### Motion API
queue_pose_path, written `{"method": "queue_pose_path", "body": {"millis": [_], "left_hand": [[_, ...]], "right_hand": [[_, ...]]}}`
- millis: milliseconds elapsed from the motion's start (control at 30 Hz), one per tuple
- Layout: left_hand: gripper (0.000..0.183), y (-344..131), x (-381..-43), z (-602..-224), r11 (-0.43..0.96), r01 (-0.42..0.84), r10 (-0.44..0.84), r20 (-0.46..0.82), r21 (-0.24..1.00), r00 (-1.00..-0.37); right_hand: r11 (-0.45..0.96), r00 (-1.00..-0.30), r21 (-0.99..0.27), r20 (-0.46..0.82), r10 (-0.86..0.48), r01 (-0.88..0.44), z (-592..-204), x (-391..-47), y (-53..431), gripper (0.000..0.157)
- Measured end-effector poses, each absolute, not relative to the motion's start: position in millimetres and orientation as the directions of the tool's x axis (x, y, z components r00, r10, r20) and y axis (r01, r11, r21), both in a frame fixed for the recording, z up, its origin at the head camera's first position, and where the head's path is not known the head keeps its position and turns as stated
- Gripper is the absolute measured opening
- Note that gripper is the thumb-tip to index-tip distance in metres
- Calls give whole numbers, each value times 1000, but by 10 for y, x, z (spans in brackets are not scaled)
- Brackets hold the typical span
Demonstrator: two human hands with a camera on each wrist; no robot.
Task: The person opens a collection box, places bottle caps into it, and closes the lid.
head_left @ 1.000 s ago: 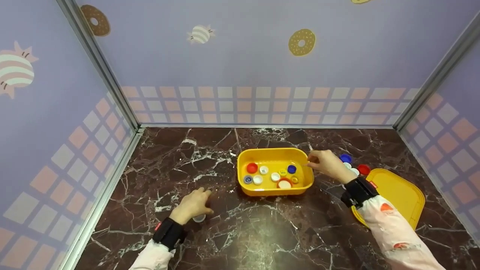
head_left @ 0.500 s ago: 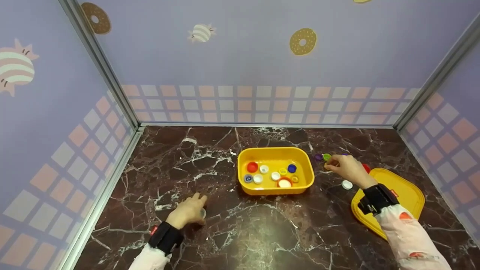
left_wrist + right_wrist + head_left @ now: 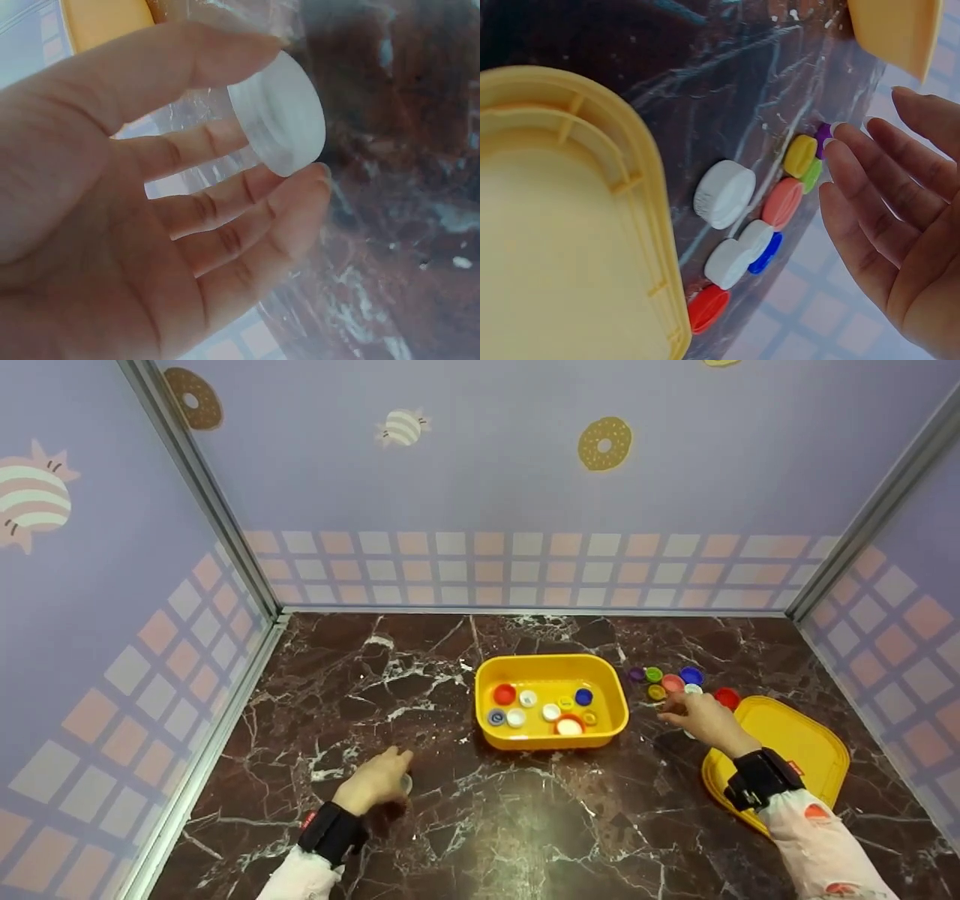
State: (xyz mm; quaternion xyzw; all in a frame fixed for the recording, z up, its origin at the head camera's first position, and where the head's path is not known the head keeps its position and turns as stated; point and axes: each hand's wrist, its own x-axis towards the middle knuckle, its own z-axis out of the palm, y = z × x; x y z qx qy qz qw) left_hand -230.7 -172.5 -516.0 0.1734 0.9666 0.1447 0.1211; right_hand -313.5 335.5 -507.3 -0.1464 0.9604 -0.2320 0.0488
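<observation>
In the left wrist view, my left hand (image 3: 375,781) pinches a translucent white bottle cap (image 3: 277,112) between thumb and fingertips, close over the table left of the yellow tub. My right hand (image 3: 709,724) holds nothing; its fingers are loosely bent over the caps to the right of the tub. Near it lie a yellow cap (image 3: 800,156), a pink cap (image 3: 783,203), a larger white cap (image 3: 724,193), a red cap (image 3: 709,308), a blue cap (image 3: 691,676), a green cap (image 3: 654,675) and a purple cap (image 3: 637,674), plus smaller white ones.
The yellow tub (image 3: 551,742) stands mid-table with several red, white, blue, grey and yellow caps inside. Its yellow lid (image 3: 795,750) lies at the right, partly behind my right forearm. Patterned panels (image 3: 495,495) enclose the dark marbled table (image 3: 510,825) at the back and sides.
My right hand has moved right, away from the tub's right rim, to over the loose caps, uncovering the green, purple and yellow ones. The left hand has shifted slightly with the white cap.
</observation>
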Motion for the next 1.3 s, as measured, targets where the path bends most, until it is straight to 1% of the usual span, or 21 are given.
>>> {"method": "queue_pose_path", "body": {"millis": [133,267,333,433,633,767,967,1167,1300], "left_hand": [[41,-1730,-2392,-5082,892,330,375,-97,310,-922],[22,-1700,-2494,-4983,868,387,384,73,310,-921],[16,-1656,-2546,-4931,854,417,388,151,312,-909],[16,-1548,-2633,-4840,835,463,399,252,298,-882],[24,-1237,-2789,-4637,808,516,424,326,284,-845],[26,-998,-2897,-4525,799,543,457,328,259,-827],[32,-602,-3079,-4410,816,516,485,178,261,-856],[32,-278,-3196,-4424,826,541,534,89,158,-841],[26,-95,-3241,-4460,820,550,550,47,155,-834]], "right_hand": [[853,-953,-451,-16,-301,-262,-5100,-3102,3394,16],[852,-954,-450,0,-299,-267,-5113,-3080,3439,15],[848,-952,-450,12,-306,-278,-5126,-3071,3462,15],[846,-947,-439,39,-320,-304,-5151,-3048,3481,13],[851,-949,-434,35,-313,-297,-5187,-2984,3506,12],[847,-951,-447,24,-309,-287,-5199,-2947,3518,13],[856,-957,-439,38,-287,-274,-5202,-2897,3525,13],[851,-953,-438,56,-297,-291,-5199,-2859,3511,14],[855,-959,-443,44,-279,-269,-5184,-2833,3522,13]]}}
